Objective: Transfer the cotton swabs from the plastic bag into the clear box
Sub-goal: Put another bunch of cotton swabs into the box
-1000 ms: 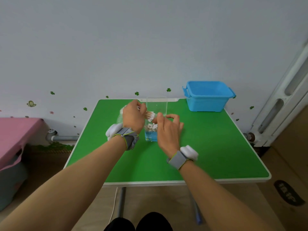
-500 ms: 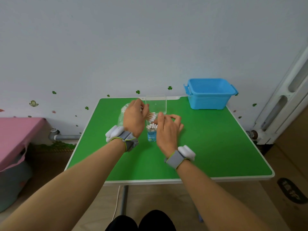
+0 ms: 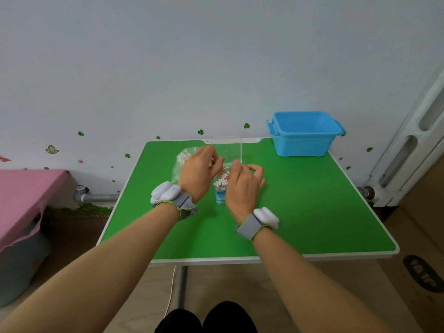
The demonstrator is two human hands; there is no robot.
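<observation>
**Green surface: left hand pinching swabs over the box**

Green is covering the surface (image 3: pixel 312 200), which is filling the middle of the frame with a pale wall behind it. The box (image 3: pixel 220 197), clear with a blue label low on its front, is standing upright just above the centre of the frame, and its tall clear panel is rising behind the hands. White-tipped swabs (image 3: pixel 221 183) are standing packed inside it, tips up.

The left hand (image 3: pixel 199 174) is hovering just left of the box with its fingers curled, pinching a small slanted bundle of swabs whose tips are pointing down and right toward the box's mouth. The right hand (image 3: pixel 242 186) is sitting just right of the box, its thumb reaching toward the bundle and its fingers curled behind. Its back is hiding the contact, so I cannot tell whether it is gripping anything. The two hands are close together, nearly meeting over the box.

The bag (image 3: pixel 180 162) is lying on the surface to the left, partly behind the left hand, with more swabs showing through the plastic.

Both wrists are wearing grey straps with white pads. A blue bin (image 3: pixel 304 135) is sitting at the surface's upper right corner, well apart from the hands.
</observation>
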